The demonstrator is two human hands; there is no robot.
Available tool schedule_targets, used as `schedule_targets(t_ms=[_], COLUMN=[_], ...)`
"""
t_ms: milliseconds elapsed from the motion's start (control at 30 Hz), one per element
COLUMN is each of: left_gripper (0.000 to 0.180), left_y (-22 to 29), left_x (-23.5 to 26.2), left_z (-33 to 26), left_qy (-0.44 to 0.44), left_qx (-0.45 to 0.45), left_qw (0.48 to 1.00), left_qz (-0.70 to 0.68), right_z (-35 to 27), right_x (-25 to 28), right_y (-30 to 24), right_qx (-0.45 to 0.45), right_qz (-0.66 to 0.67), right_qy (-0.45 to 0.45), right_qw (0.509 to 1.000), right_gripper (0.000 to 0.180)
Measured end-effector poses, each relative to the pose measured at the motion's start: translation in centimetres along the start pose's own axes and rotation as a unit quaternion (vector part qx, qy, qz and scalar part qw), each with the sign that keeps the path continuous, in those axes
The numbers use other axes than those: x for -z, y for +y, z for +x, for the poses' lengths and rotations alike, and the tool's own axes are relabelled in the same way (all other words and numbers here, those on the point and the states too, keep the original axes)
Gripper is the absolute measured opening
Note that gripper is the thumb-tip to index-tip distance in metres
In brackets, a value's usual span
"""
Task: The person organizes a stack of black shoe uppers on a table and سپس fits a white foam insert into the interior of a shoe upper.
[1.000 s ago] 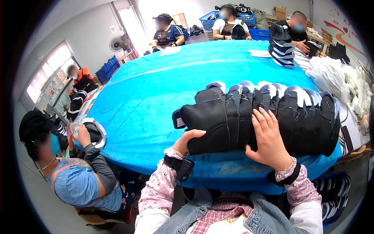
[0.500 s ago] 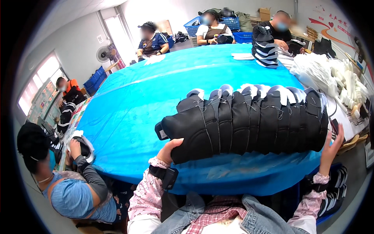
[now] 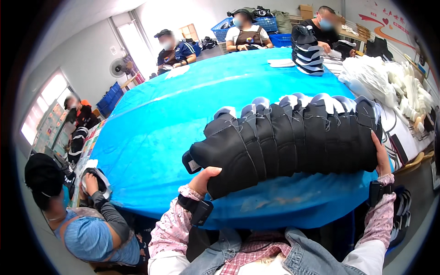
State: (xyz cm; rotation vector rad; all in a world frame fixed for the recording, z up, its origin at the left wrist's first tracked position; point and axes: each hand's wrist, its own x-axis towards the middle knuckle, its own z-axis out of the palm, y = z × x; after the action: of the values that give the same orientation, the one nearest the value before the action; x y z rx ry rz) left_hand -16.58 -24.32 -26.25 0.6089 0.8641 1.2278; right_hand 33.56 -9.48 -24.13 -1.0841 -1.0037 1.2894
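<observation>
Blue sheeting covers the wide bench (image 3: 183, 119) that fills a bright workroom. Nearest the camera, the person's two forearms in pink patterned sleeves come up from the lower edge, each with a dark band at the wrist. Between them lies a long row of black shoe uppers (image 3: 293, 137), nested one behind the other with pale linings showing along the top; the row rests on the near part of the bench, running from left to right and tilted a little upward to the right. The left hand (image 3: 204, 178) cups the row's left end from below, thumb against the first upper, grasping it. The right hand (image 3: 381, 156) presses flat against the row's right end, fingers up, so the row is clamped between both palms.

At the lower left a seated person in a blue top (image 3: 87, 233) bends over dark work. Farther right, white pieces (image 3: 389, 82) lie heaped. Beyond, a smaller stack of dark uppers (image 3: 308, 50) stands near the far edge, where three more people sit before blue crates (image 3: 270, 25).
</observation>
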Motion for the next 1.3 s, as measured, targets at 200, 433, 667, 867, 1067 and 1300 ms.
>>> schedule_targets(t_ms=[200,433,667,867,1067,1300], left_gripper=[0.021,0.020,0.027,0.035,0.043,0.056], left_y=[-0.5,0.8,-0.8,-8.8,-17.2,-30.6], left_x=[-0.5,5.4,-2.2,-12.4,-24.2,-36.7], left_z=[-0.1,0.9,5.4,7.9,6.9,8.1], left_qy=[0.079,0.024,-0.174,-0.350,-0.492,-0.401], left_qx=[-0.010,-0.223,-0.221,-0.066,0.129,0.355], left_qw=[0.996,0.974,0.960,0.934,0.853,0.705], left_qz=[-0.048,-0.024,0.019,0.031,0.115,0.464], right_z=[-3.1,-2.5,-13.1,-22.6,-28.2,-25.6], right_x=[0.0,3.7,12.2,22.4,29.0,45.7], right_y=[0.6,-1.5,-7.8,-9.1,-14.5,-12.4], right_qx=[0.086,0.171,0.313,0.401,0.403,-0.055], right_qz=[0.086,0.131,0.138,-0.014,-0.086,-0.407], right_qy=[0.020,0.098,0.157,0.369,0.443,0.553], right_qw=[0.992,0.972,0.927,0.838,0.796,0.725], right_gripper=[0.038,0.044,0.063,0.045,0.048,0.097])
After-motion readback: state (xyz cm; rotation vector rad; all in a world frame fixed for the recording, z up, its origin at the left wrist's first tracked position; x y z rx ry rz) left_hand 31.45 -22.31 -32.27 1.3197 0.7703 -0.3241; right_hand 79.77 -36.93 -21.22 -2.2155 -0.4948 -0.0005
